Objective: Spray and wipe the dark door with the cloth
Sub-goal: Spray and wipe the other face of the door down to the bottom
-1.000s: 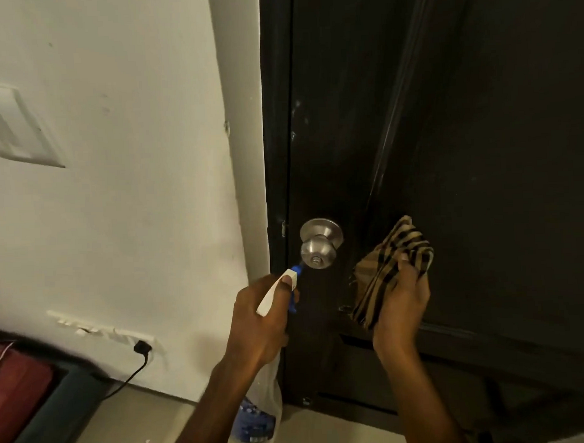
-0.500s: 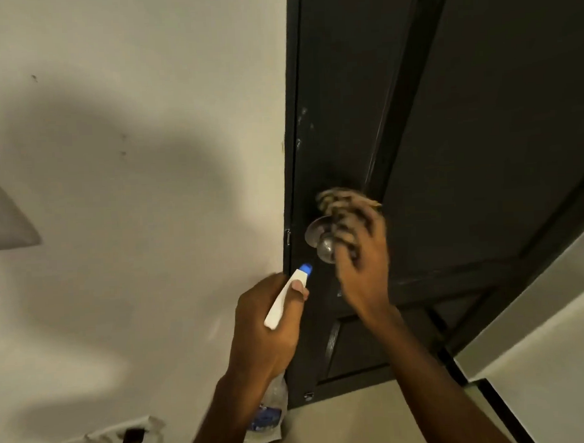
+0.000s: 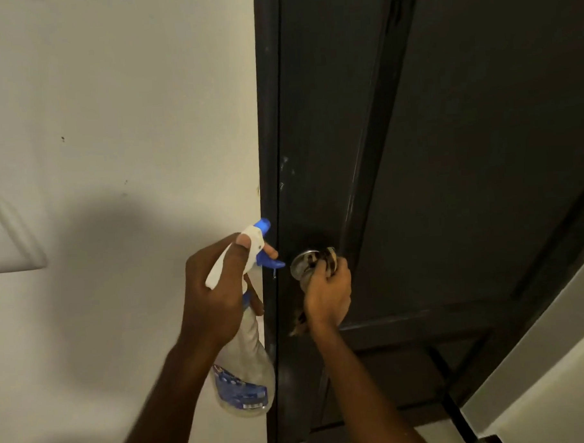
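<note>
The tan and black striped cloth (image 3: 329, 256), on the dark wooden door (image 3: 449, 181) a second ago, is now gripped round its shiny metal knob (image 3: 300, 265) by the right hand (image 3: 327, 293), so wiping seems begun there, while the clear spray bottle (image 3: 247, 374) is gripped by the left hand (image 3: 217, 295).

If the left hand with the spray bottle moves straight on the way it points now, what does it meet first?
Probably the dark door, at its edge just left of the knob; the spray bottle nozzle would touch first. Depth is unclear.
</note>
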